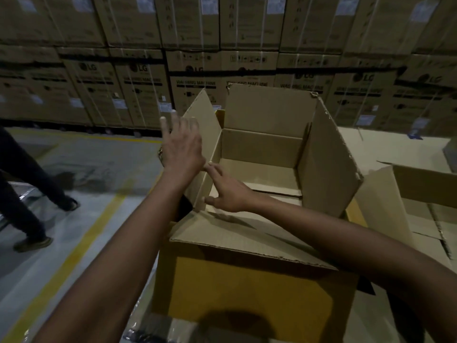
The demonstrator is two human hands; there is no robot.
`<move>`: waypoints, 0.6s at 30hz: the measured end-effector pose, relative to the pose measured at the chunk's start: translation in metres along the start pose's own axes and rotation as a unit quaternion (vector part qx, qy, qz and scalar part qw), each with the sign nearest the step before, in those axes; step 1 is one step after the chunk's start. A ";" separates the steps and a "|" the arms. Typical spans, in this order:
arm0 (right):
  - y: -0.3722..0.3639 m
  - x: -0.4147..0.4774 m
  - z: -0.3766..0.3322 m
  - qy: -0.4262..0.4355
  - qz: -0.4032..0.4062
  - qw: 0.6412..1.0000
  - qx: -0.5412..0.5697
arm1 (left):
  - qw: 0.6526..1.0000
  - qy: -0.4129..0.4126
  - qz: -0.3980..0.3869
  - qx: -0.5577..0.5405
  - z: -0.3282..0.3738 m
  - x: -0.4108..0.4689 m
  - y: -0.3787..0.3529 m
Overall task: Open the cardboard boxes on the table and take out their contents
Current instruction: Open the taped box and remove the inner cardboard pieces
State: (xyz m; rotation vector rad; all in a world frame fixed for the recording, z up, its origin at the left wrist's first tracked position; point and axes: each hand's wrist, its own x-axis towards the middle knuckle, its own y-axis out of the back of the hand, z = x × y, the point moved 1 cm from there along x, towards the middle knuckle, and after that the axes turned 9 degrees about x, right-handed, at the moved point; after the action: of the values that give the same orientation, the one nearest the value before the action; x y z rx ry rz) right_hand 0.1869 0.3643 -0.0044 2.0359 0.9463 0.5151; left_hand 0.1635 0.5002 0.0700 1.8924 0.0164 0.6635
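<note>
One large brown cardboard box at the centre is seen fully opened and apparently emptied, the left hand spread against its left flap, the right hand loosely splayed inside, while a second opened brown carton at right seems left.

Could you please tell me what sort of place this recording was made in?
Most likely a warehouse or appliance stockroom: a wall of stacked brown cardboard cartons printed "LG washing machine", a grey concrete floor with a painted yellow lane line, and the open, seemingly empty brown cardboard box.
</note>
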 end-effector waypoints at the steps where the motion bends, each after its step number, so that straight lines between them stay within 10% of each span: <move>1: 0.004 -0.001 0.003 -0.006 0.007 1.000 -0.003 | 1.000 -0.020 0.002 -0.013 0.007 -0.001 0.000; 18: 0.092 -0.066 0.064 -0.109 0.187 0.975 -0.040 | 0.921 -0.074 -0.178 -0.338 0.112 -0.024 0.038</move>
State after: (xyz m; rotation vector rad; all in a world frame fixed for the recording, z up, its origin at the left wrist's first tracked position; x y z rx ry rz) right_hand 0.2264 0.2459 0.0315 2.1524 0.4050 0.5043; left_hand 0.1832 0.3816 0.0625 1.2166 0.0300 0.2234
